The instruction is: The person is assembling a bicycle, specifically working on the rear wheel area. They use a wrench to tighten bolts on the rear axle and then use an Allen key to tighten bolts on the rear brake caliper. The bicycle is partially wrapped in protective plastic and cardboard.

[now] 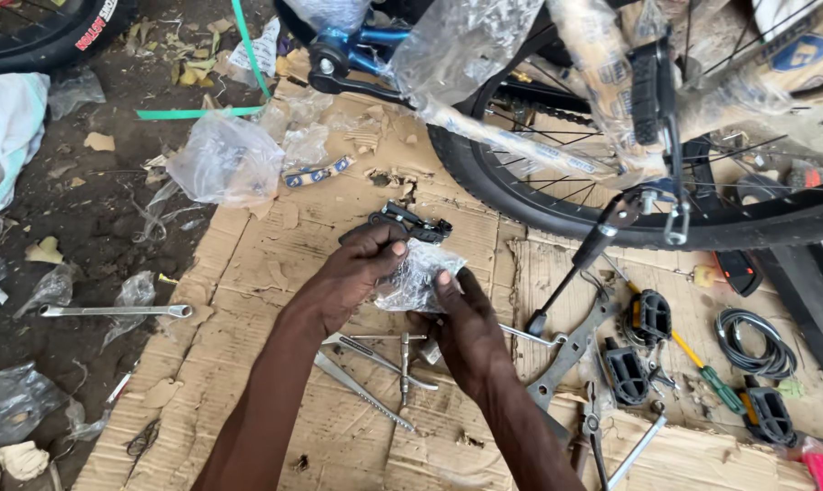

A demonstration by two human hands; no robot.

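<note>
Lying on the dirt at far left is a wrench. Over the cardboard, the left hand pinches a black bike part and the clear plastic bag around it. The right hand grips the bag's lower edge. Pedals and a coiled cable lie beside the bicycle wheel.

Before you, counted: two hands, your left hand and right hand; one black bicycle part with one clear plastic wrap between them; three black pedals on the cardboard; one green-handled screwdriver; one coiled black cable; one long spanner on the dirt.
</note>
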